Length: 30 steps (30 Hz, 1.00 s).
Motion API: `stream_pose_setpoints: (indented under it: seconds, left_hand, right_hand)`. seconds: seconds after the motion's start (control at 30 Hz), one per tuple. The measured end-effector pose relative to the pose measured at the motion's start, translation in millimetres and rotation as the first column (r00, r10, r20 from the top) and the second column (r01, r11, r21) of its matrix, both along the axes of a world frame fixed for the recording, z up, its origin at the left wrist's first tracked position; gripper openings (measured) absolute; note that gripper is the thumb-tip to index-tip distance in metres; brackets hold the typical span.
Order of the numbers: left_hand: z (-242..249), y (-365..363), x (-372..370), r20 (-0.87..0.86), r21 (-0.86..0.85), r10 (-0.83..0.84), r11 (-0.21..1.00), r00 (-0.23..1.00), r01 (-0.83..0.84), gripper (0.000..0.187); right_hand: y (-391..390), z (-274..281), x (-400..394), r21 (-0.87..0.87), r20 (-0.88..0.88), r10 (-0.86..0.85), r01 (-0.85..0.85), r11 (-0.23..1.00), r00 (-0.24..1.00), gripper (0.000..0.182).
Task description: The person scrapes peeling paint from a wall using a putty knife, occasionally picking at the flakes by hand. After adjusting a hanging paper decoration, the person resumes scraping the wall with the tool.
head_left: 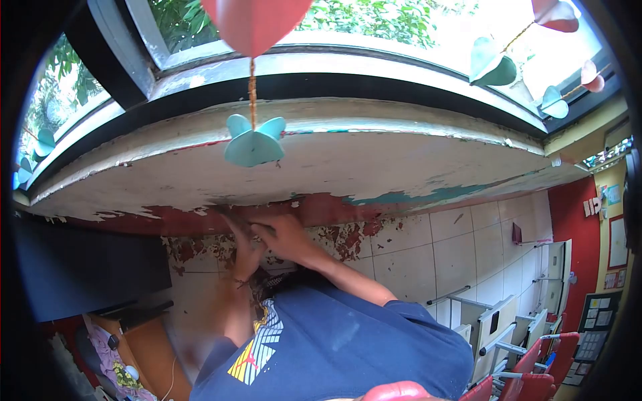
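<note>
My left hand (245, 246) is raised against the lower wall, its fingers stretched toward the red paint and slightly blurred. Just to its right, my right hand (286, 238) has its fingers curled at the same spot, the thumb near my left hand. Whatever the right fingers hold, if anything, is hidden. The wall (321, 164) under the window carries whitish paint that ends in a ragged, peeling edge. Below that edge shows a red painted layer (321, 208), with a teal patch (428, 195) to the right. Loose paint flakes (351, 240) lie on the floor below.
Paper ornaments hang on strings before the window, including a teal one (255, 142) and a red one (257, 23). A dark panel (90, 267) stands at left, near a wooden cabinet (150, 351). Red chairs (565, 357) and desks (495, 327) stand at right on the tiled floor (455, 250).
</note>
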<state>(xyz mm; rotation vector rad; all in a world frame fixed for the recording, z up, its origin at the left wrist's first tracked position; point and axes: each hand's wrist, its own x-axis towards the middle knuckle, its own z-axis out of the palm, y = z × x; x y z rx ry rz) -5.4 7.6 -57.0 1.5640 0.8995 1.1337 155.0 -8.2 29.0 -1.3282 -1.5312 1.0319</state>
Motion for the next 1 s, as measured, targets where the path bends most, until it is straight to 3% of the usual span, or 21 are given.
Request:
stream_pose_setpoints:
  seconds: [0.03,0.1,0.2,0.27,0.3,0.33,0.37,0.4,0.43,0.47,0.57,0.63,0.67,0.73,0.93,0.97,1.0]
  left_hand:
    - [-12,2,-3,0.001,0.003,-0.005,1.0,1.0,0.005,0.114]
    - [-29,1,-8,-0.147,-0.09,0.181,0.977,0.972,-0.195,0.108]
    - [-11,-7,-2,-0.011,-0.114,0.216,0.97,0.976,-0.216,0.101]
    - [-13,-5,-1,0.075,-0.111,0.22,0.971,0.973,-0.211,0.092]
    - [-17,-9,-7,0.155,-0.11,0.231,0.97,0.96,-0.216,0.084]
    - [-49,-6,-14,0.128,-0.216,0.282,0.944,0.951,-0.251,0.083]
    - [-76,-3,-29,0.096,-0.315,0.344,0.901,0.934,-0.3,0.082]
    - [-61,-3,-38,0.016,-0.384,0.346,0.868,0.938,-0.314,0.086]
    - [-41,-3,-37,-0.044,-0.451,0.339,0.832,0.94,-0.322,0.09]
    - [-21,-9,-36,-0.022,-0.424,0.306,0.859,0.952,-0.286,0.088]
    - [-23,-20,-46,0.087,-0.395,0.279,0.891,0.956,-0.224,0.08]
    - [-32,-24,-51,0.175,-0.389,0.261,0.904,0.949,-0.177,0.074]
    - [-33,-19,-64,0.089,-0.38,0.255,0.902,0.963,-0.204,0.067]
    - [-28,-14,-62,0.011,-0.373,0.251,0.899,0.968,-0.229,0.06]
    - [4,16,-69,-0.014,-0.339,0.235,0.913,0.972,-0.226,0.042]
    - [4,25,-72,0.022,-0.344,0.18,0.925,0.983,-0.161,0.037]
    - [5,32,-74,0.059,-0.342,0.12,0.935,0.991,-0.093,0.035]
  right_hand:
    - [1,7,-5,0.02,0.066,0.027,-0.028,0.999,0.997,0.031]
    - [-2,24,-11,0.032,0.128,0.048,-0.052,0.998,0.991,0.03]
    - [2,32,-17,-0.017,0.211,0.087,-0.085,0.996,0.974,0.028]
    - [17,1,-25,0.31,0.1,0.026,-0.056,0.949,0.995,0.028]
    - [24,-6,-28,0.122,0.093,0.1,-0.111,0.986,0.991,0.028]
    - [32,-15,-35,-0.074,0.068,0.194,-0.189,0.979,0.979,0.028]
    - [38,-39,-44,0.003,0.095,0.199,-0.2,0.98,0.975,0.029]
    - [42,-56,-54,0.092,0.12,0.204,-0.216,0.972,0.972,0.03]
    - [37,-46,-58,-0.007,0.054,0.217,-0.217,0.976,0.975,0.032]
    - [32,-35,-54,-0.112,0.003,0.22,-0.218,0.969,0.976,0.033]
    - [15,-79,-43,-0.02,-0.131,0.195,-0.199,0.98,0.972,0.033]
    - [3,-94,-26,-0.151,-0.105,0.158,-0.172,0.973,0.982,0.035]
    - [0,-92,-29,-0.168,-0.092,0.159,-0.172,0.971,0.983,0.035]
    - [-4,-74,-13,-0.462,-0.06,0.141,-0.152,0.874,0.988,0.038]
    - [0,-41,16,-0.407,0.044,0.078,-0.054,0.912,0.996,0.038]
    - [-1,-29,21,-0.413,0.05,0.078,-0.05,0.909,0.996,0.038]
    - [-3,-14,25,-0.293,0.133,0.111,-0.068,0.954,0.985,0.037]
